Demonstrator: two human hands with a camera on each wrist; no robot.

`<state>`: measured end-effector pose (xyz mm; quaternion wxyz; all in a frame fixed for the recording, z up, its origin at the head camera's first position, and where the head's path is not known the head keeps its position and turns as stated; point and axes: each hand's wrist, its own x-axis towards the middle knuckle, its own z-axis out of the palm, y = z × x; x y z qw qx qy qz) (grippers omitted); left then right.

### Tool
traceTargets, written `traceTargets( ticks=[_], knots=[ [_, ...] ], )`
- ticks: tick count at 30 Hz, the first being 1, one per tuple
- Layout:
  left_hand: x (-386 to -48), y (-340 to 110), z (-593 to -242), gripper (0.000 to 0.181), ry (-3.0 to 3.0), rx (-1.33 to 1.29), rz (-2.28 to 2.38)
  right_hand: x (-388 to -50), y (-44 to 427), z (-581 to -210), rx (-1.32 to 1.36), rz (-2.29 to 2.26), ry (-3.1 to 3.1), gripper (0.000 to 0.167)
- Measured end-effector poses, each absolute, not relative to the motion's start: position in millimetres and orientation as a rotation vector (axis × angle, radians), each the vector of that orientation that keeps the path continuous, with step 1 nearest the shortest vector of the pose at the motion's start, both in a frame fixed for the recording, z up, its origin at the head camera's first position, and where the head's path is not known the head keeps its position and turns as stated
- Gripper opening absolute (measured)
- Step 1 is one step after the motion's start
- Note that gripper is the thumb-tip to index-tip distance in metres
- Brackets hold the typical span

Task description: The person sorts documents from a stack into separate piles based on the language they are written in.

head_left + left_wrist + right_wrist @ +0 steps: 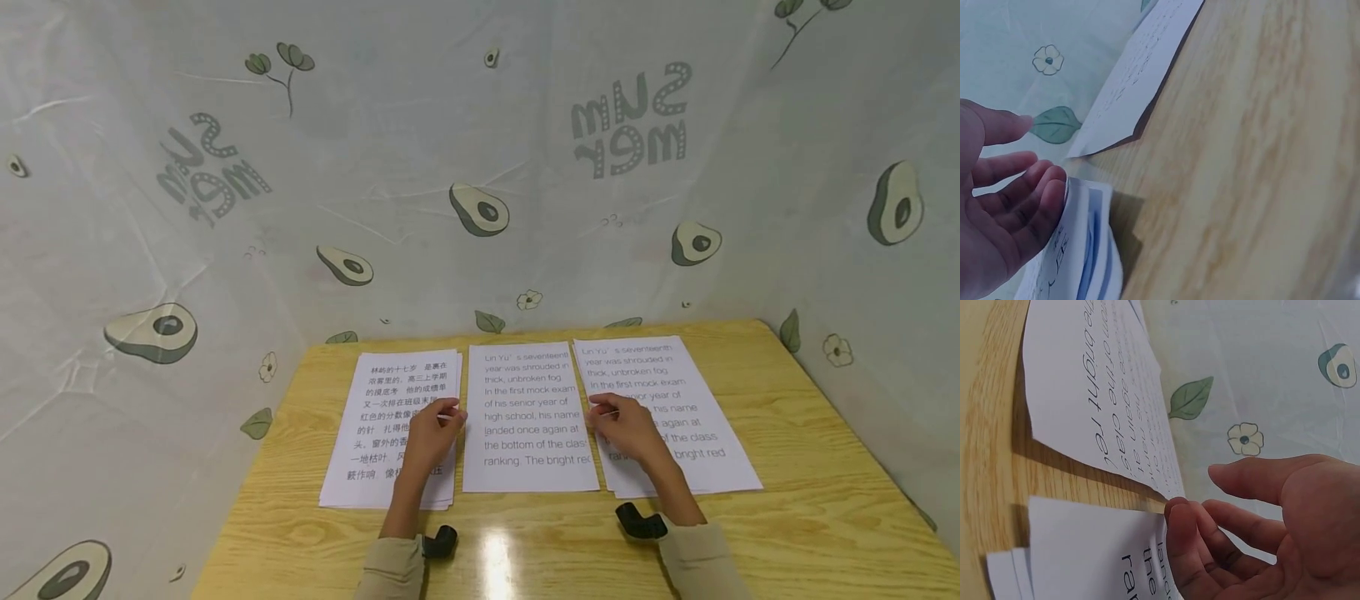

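Three lots of white printed paper lie side by side. My left hand (pixel 429 437) is over the right side of the left stack (pixel 348 450), which bears Chinese text. In the left wrist view its loosely bent fingers (pixel 1047 206) meet the edge of that stack (pixel 1100 250), whose sheets bow apart. English text covers the middle paper (pixel 525 475), which lies between the hands. My right hand (pixel 630 429) is at the left edge of the right stack (pixel 720 471), also in English. Its fingertips (pixel 1182 525) touch that paper (pixel 1079 550), thumb apart; neither hand visibly pinches a sheet.
The papers rest on a yellow wood-grain table (pixel 300 550). A pale curtain (pixel 420 275) printed with avocados and leaves hangs behind and beside it. Each wrist carries a black device (pixel 439 542) near the beige sleeve (pixel 392 571).
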<state>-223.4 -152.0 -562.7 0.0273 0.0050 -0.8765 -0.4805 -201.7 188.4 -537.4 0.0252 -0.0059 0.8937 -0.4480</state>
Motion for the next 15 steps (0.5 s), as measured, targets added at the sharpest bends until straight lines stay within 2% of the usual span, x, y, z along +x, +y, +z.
traceTargets(
  ticks=[15],
  knots=[
    [-226.7,-149.5,-571.6,0.036,-2.775,-0.015,-1.369,-201.1,176.5,-542.1,-0.055,-1.266,2.854,0.042]
  ],
)
